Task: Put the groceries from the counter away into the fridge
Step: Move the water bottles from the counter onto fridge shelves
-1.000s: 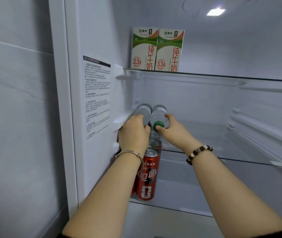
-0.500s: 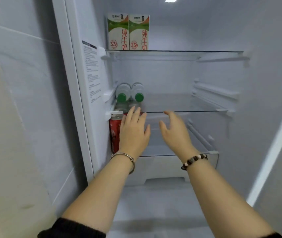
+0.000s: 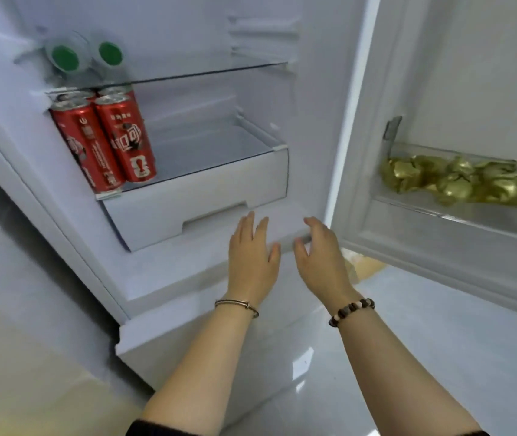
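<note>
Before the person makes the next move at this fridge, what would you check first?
1. Hands free: the left hand and right hand are open and hold nothing: ok.
2. The red aluminium drink cans stand upright at the left of the lower glass shelf: ok.
3. The clear plastic bottles with green caps lie side by side on the shelf above; whether they could roll: cannot tell.
4. Bare space on the lower glass shelf, right of the cans: ok.
5. The white fridge door stands open: ok.
6. Groceries left on the counter: it is out of view, cannot tell.
</note>
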`<state>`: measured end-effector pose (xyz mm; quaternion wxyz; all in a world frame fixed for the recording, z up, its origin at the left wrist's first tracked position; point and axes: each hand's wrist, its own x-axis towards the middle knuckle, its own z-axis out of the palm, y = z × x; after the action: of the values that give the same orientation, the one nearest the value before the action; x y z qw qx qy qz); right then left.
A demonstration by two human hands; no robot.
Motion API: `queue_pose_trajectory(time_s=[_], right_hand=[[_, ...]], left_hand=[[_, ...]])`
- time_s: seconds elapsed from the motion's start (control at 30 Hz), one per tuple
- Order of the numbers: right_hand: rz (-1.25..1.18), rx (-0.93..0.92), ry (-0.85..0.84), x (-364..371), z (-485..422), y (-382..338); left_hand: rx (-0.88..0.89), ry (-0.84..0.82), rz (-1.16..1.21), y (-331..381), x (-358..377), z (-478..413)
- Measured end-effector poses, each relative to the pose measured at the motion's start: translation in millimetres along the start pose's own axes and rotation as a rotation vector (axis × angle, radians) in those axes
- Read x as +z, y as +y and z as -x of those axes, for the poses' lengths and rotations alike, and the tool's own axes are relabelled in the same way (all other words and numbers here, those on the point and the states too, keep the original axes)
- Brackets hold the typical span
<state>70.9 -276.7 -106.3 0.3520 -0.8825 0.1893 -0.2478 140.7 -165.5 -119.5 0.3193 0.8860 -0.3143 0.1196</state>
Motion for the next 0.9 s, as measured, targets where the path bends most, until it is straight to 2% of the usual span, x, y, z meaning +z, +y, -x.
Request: queue_pose_trajectory(time_s=[0.1,0.2,0.5,0.73,0.9], right_hand=[[0.071,0.087,-0.026,-21.8,39.9,41.1],[0.143,0.216,0.036,-50.2,77.6,76.9],[0.415,0.487,0.179,-146.6,164.6,150.1],[0.487,0.713,0.33,-274.5,296.5,203.7],[0.566,0.966,0.478,-370.5,420.2,229.2]], left_hand=[[-0.039,-0.191,0.027,22.5,32.9,27.3],[-0.009,-0.352,-0.012,50.4,62.8,49.9],[0.286,-0.542,-0.029,171.4,120.8,89.6],[0.578,-0.677,-0.032,337.8,169.5,176.3],[0.803,-0.8,0.026,462.2,191.0,279.7]])
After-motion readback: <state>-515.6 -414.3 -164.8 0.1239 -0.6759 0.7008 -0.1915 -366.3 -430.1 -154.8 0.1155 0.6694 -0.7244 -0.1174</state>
